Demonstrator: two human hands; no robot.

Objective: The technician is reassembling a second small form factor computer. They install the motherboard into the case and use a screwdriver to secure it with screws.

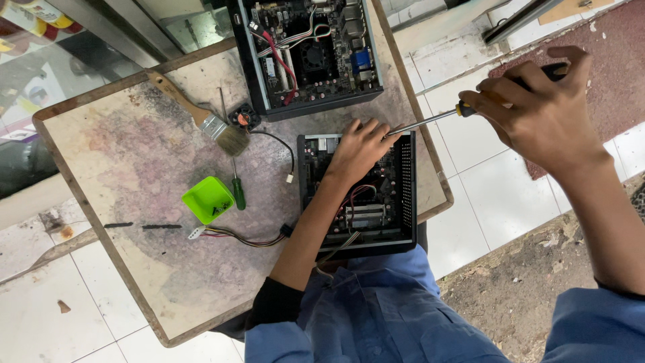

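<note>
Far off at the left edge, red-and-yellow labelled packages (40, 15) lie blurred behind glass. Next on the worn wooden board (121, 168) come a wooden-handled paintbrush (208, 121), a small green plastic tray (208, 199) and a green-handled screwdriver (238, 191). Nearer the middle sits the open black metal computer case (403, 202), its circuit board and wires exposed. The left hand (359, 148) rests inside its far edge, fingers curled. The right hand (541, 111) grips a long black-and-orange-handled screwdriver (437, 119), the tip at the case.
</note>
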